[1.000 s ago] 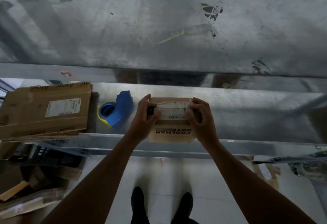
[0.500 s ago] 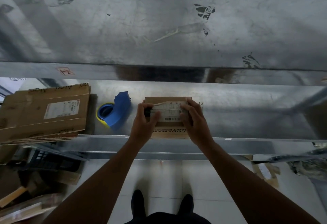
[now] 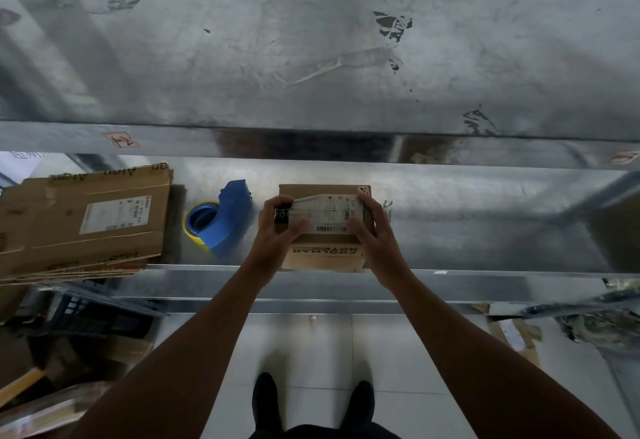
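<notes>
At 9 o'clock from the work, a stack of flattened cartons (image 3: 86, 223) lies on the metal shelf (image 3: 485, 223), its near corner hanging over the shelf's front lip. Below it, at about 8 o'clock, a dark plastic crate (image 3: 97, 317) and loose cardboard scraps sit on the floor.

Just to the right of the cartons is a blue tape dispenser (image 3: 225, 223) with a yellow-edged roll. It lies close beside the left hand (image 3: 277, 234) but does not touch it. That hand pinches the left end of a white shipping label (image 3: 325, 216), fingers curled over the far edge and thumb pressed on the near side. A small black patch shows under its fingers; what it is cannot be told.

The label stretches across the top of a small brown cardboard box (image 3: 325, 255), which stands at the front edge of the shelf, dead centre, with printed lettering upside down on its near part. The right hand (image 3: 377, 234) grips the label's right end, fingers curved over the box's right side and thumb on the barcode strip.

At 3 o'clock the shelf is bare metal. At 12 o'clock an upper shelf (image 3: 311, 57), scratched and stained, overhangs the back. At 6 o'clock two dark shoes (image 3: 266, 400) stand on pale floor tiles (image 3: 311, 345).
</notes>
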`<state>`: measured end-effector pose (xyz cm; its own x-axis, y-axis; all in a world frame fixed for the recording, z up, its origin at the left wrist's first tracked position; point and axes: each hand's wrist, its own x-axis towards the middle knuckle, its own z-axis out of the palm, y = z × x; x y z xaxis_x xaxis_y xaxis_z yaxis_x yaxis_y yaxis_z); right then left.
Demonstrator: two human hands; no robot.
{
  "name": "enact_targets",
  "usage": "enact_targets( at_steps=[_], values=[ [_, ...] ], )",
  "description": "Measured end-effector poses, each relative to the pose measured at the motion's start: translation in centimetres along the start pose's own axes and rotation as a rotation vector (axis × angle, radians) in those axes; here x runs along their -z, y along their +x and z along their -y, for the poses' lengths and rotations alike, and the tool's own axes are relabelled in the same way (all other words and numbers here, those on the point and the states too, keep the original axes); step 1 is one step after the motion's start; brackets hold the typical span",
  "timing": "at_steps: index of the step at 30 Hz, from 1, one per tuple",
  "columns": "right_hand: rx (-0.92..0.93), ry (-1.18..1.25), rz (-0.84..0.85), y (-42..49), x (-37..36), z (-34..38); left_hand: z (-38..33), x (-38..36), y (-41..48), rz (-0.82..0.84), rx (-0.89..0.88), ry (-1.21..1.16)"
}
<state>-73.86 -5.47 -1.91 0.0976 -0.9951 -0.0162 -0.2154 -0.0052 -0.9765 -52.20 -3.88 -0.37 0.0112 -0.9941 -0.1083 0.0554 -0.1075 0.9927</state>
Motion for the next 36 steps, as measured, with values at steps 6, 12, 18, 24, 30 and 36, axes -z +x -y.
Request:
enact_targets(
  at_steps=[6,12,18,24,30,36],
  values=[
    [0.023,-0.051,-0.031,0.1,-0.2,0.3,1.0,-0.2,0.1,-0.020,0.017,0.000],
    [0.024,-0.052,-0.057,0.7,0.0,-0.9,2.0,0.0,1.6,-0.036,0.054,-0.007],
    [-0.083,-0.139,-0.017,1.4,-1.4,-2.6,3.3,0.2,2.3,-0.086,0.122,0.053],
    [0.003,-0.280,-0.029,0.7,-1.4,-3.9,4.2,0.3,1.2,-0.088,-0.014,0.243],
    [0.164,-0.771,0.007,0.3,-1.6,-2.5,4.0,1.2,1.1,-0.068,-0.021,0.402],
    [0.188,-1.024,0.236,0.8,-3.1,-1.4,4.1,0.7,1.2,-0.117,-0.066,0.746]
  ],
)
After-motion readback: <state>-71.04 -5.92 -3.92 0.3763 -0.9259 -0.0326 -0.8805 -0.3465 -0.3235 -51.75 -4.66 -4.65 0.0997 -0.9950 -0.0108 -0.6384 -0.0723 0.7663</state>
